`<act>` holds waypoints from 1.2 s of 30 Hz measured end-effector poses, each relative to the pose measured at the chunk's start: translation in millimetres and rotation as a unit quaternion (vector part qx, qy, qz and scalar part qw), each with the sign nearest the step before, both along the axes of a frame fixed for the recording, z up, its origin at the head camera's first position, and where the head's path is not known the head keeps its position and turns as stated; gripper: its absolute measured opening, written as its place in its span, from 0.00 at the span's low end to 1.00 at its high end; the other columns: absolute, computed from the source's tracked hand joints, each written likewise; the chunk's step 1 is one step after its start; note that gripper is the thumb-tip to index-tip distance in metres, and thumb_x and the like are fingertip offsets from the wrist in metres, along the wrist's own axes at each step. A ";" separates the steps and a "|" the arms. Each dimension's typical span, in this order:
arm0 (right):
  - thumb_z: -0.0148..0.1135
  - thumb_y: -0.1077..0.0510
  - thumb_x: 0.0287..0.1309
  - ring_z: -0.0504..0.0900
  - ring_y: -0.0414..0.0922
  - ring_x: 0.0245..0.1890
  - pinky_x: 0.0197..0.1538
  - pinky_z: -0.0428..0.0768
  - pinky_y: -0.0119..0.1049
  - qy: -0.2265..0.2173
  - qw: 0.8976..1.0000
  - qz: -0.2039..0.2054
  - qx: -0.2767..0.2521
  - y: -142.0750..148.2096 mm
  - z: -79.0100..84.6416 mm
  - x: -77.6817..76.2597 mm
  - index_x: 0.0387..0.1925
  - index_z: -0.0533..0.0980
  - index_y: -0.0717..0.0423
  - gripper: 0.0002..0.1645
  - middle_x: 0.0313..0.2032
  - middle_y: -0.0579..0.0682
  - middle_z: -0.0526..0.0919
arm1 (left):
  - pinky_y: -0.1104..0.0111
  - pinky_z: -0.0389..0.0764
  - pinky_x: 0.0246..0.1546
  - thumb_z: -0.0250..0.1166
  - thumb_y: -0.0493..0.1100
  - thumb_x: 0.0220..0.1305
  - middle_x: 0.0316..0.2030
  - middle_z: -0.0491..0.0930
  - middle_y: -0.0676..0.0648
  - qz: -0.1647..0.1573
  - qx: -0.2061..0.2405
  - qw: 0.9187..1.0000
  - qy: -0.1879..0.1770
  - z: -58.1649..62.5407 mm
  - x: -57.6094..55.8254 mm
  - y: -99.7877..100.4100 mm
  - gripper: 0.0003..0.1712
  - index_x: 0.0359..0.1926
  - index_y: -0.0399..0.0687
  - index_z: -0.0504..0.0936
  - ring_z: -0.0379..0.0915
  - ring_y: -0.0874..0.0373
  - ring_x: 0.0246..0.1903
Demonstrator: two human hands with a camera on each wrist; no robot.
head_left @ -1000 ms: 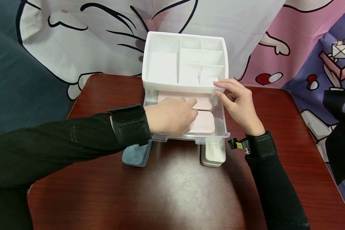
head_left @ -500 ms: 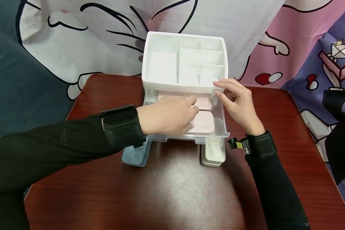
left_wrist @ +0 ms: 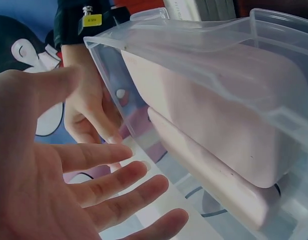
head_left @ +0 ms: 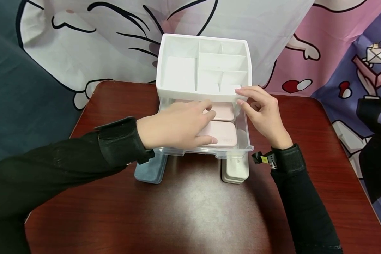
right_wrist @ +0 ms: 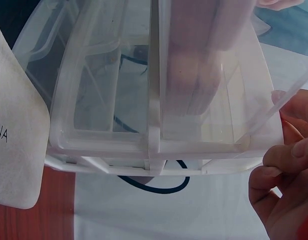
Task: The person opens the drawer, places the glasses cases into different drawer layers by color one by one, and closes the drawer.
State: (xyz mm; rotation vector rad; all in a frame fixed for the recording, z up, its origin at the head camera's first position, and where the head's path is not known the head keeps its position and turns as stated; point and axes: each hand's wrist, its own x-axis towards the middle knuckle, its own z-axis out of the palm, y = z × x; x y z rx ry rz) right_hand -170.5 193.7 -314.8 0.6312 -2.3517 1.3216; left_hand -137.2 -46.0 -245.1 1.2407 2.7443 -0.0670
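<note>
A white desktop storage box (head_left: 181,76) with a divided top tray has a clear drawer (head_left: 233,154) pulled out at its front. Two pale pink cases lie in the drawer: a nearer case (head_left: 225,132) and a farther case (head_left: 224,110) partly under the tray. Above them is my left hand (head_left: 177,125), fingers spread and apart from the cases in the left wrist view, where the near pink case (left_wrist: 209,110) shows through the drawer wall. My right hand (head_left: 263,114) grips the box's front right corner between thumb and forefinger, other fingers curled.
A blue case (head_left: 150,171) sits on the brown table (head_left: 190,211), left of the drawer's front. Stacked off-white cases (head_left: 236,169) stand under the drawer's right front. A printed cloth (head_left: 114,53) hangs behind.
My left hand has drawn back to the left and its fingers have spread apart over the pink cases. The right hand and the drawer have stayed put.
</note>
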 end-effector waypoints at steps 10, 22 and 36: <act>0.62 0.70 0.58 0.58 0.35 0.16 0.24 0.60 0.25 0.002 1.000 -0.001 0.004 -5.6 7.1 6.1 0.50 0.81 0.63 0.17 0.47 0.59 0.81 | 0.56 0.78 0.45 0.58 0.78 0.52 0.59 0.69 0.45 -0.007 0.025 1.000 0.006 -6.4 0.5 -10.6 0.49 0.60 0.44 0.72 0.72 0.50 0.49; 0.62 0.69 0.59 0.56 0.36 0.15 0.22 0.59 0.26 -0.001 1.000 -0.001 0.004 -5.1 6.5 6.1 0.50 0.81 0.63 0.16 0.47 0.58 0.81 | 0.55 0.76 0.50 0.65 0.77 0.45 0.60 0.67 0.42 -0.027 0.045 0.999 0.002 -9.5 1.7 -22.1 0.54 0.61 0.40 0.70 0.72 0.48 0.49; 0.61 0.69 0.59 0.55 0.35 0.15 0.22 0.58 0.26 -0.001 1.000 -0.001 0.005 -5.9 6.7 6.9 0.50 0.80 0.64 0.17 0.47 0.59 0.80 | 0.57 0.77 0.40 0.68 0.75 0.44 0.63 0.67 0.44 0.000 0.064 0.998 0.013 -14.0 2.3 -33.2 0.50 0.59 0.45 0.71 0.70 0.48 0.54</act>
